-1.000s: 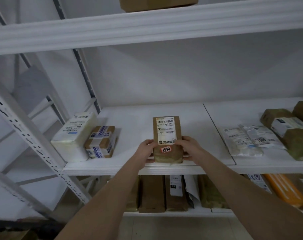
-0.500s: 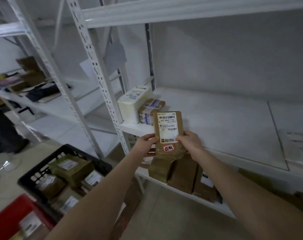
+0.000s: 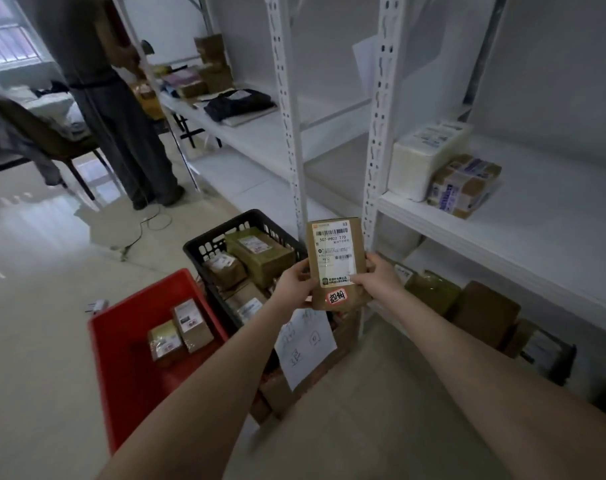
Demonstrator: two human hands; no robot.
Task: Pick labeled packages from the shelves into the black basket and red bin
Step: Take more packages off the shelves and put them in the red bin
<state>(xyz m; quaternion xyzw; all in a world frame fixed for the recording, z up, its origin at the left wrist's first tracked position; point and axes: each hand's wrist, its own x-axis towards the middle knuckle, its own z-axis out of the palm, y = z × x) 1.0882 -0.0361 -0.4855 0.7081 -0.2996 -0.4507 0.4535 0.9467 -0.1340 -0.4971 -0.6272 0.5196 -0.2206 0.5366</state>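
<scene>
While the brown package [image 3: 335, 252] stands upright in the air just right of the black basket [image 3: 222, 228], above its near right corner, both hands pinch its lower half. The left hand [image 3: 294, 280] is curled round the left edge with the thumb on the front. The right hand [image 3: 377, 277] grips the right edge, its thumb over the lower corner of the white label.

It looks light: fingertips at the bottom alone carry it, and the upper part stands straight without sagging, so the body seems fairly stiff. I cannot tell how thick it is. The matte paper should give good friction, while the printed label and the red sticker [image 3: 336, 296] are probably slicker. The long side edges, where the hands are, look like the best hold, and one hand would likely be enough.

The basket already holds several packages, so this one would lie flat on top. The red bin [image 3: 139, 296], just left of the basket and nearer the person, holds two small ones. I cannot tell which container this package belongs in.
</scene>
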